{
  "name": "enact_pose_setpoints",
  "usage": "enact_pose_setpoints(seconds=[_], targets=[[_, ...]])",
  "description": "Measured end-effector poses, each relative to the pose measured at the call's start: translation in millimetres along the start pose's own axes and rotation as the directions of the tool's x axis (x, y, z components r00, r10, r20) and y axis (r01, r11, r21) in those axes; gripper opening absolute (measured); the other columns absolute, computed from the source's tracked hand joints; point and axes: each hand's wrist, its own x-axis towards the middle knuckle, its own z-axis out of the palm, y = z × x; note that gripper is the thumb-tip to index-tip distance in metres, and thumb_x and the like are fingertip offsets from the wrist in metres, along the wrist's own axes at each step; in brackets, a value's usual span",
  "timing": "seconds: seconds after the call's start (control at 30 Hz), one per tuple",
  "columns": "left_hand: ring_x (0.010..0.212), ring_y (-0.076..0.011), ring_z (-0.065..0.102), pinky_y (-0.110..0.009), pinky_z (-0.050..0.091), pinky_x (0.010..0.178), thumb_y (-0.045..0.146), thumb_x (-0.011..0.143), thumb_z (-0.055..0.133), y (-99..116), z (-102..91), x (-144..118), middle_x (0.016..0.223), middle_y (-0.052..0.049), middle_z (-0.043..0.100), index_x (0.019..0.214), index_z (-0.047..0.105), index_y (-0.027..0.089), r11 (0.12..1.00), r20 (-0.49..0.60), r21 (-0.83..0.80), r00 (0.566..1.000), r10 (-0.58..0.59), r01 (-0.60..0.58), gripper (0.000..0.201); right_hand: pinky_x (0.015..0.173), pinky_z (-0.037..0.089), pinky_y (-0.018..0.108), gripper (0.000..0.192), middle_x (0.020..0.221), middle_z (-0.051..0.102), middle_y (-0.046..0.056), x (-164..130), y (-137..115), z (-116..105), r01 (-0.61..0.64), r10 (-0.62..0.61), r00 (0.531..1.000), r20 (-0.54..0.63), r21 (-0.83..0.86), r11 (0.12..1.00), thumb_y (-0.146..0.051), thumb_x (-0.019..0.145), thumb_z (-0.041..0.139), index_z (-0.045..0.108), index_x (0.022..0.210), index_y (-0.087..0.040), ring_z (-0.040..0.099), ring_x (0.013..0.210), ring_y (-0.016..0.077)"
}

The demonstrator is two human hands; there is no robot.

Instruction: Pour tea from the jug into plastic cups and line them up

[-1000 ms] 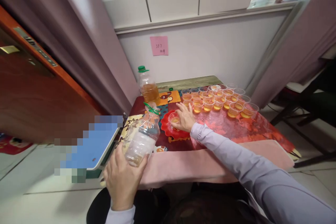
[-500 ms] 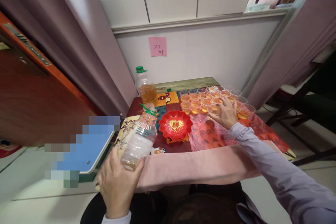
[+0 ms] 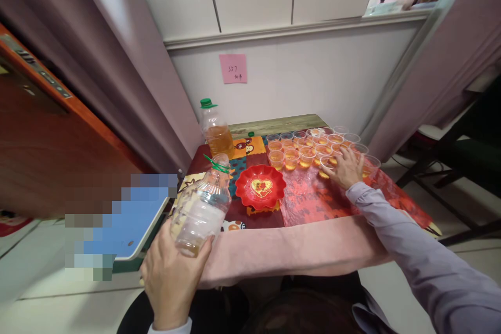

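Note:
My left hand (image 3: 172, 282) grips a nearly empty clear plastic bottle (image 3: 201, 206) by its base, tilted with its open mouth toward the table; a green cap ring hangs at the neck. My right hand (image 3: 346, 167) reaches over a cluster of several small clear cups (image 3: 309, 146) with amber liquid and is placing or gripping a cup in the front row; the contact itself is hidden. A red plate (image 3: 261, 187) sits empty between the bottle and the cups. A second bottle (image 3: 214, 130), green-capped and half full of amber liquid, stands at the table's back left.
The small table (image 3: 313, 198) has a colourful cloth, with a pink cloth (image 3: 289, 248) along its front edge. A wooden door (image 3: 47, 135) is on the left, a wall with a pink note (image 3: 233, 68) behind. A blurred blue object (image 3: 117, 224) lies left of the table.
My right hand moved from the red plate to the right, carrying a cup over to the cup cluster. The plate now sits empty. My left hand with the bottle shifted slightly lower.

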Motion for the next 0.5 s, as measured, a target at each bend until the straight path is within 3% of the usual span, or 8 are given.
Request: enact_pose_setpoints(seconds=[0.13, 0.27, 0.37, 0.5], targets=[[0.118, -0.0443, 0.065, -0.055, 0.05, 0.1, 0.077, 0.085, 0.048, -1, 1.1, -1, 0.134, -0.026, 0.065, 0.151, 0.045, 0.006, 1.0, -0.007, 0.003, 1.0, 0.003, -0.003, 0.097, 0.12, 0.014, 0.073, 0.072, 0.153, 0.051, 0.025, -3, 0, -3, 0.015, -0.015, 1.0, -0.011, -0.005, 1.0, -0.074, 0.092, 0.048, 0.067, 0.125, -0.013, 0.038, 0.147, 0.0428], [0.121, -0.0432, 0.064, -0.053, 0.05, 0.1, 0.075, 0.086, 0.048, -2, 1.9, -1, 0.138, -0.026, 0.064, 0.149, 0.045, 0.006, 1.0, -0.018, -0.001, 0.999, 0.031, -0.031, 0.094, 0.118, 0.016, 0.074, 0.074, 0.153, 0.052, 0.025, 0, -15, -17, 0.06, -0.056, 0.993, -0.108, 0.033, 0.998, -0.073, 0.092, 0.049, 0.062, 0.133, -0.013, 0.041, 0.145, 0.0434], [0.123, -0.042, 0.063, -0.052, 0.05, 0.1, 0.073, 0.086, 0.051, -3, 2.0, -1, 0.138, -0.025, 0.064, 0.149, 0.045, 0.007, 1.0, -0.012, 0.004, 1.0, 0.028, -0.028, 0.092, 0.12, 0.018, 0.07, 0.064, 0.152, 0.054, 0.023, 6, -46, -33, 0.183, -0.161, 0.967, -0.196, 0.099, 0.978, -0.065, 0.095, 0.054, 0.063, 0.132, -0.014, 0.043, 0.145, 0.0411], [0.123, -0.0413, 0.063, -0.051, 0.05, 0.099, 0.071, 0.085, 0.055, -5, 3.3, -3, 0.14, -0.024, 0.064, 0.15, 0.045, 0.008, 1.0, -0.008, 0.002, 1.0, 0.018, -0.018, 0.091, 0.12, 0.029, 0.06, 0.046, 0.138, 0.067, 0.018, 12, -112, -49, 0.414, -0.358, 0.901, -0.247, 0.235, 0.88, -0.052, 0.099, 0.059, 0.068, 0.128, -0.017, 0.056, 0.133, 0.0347]])
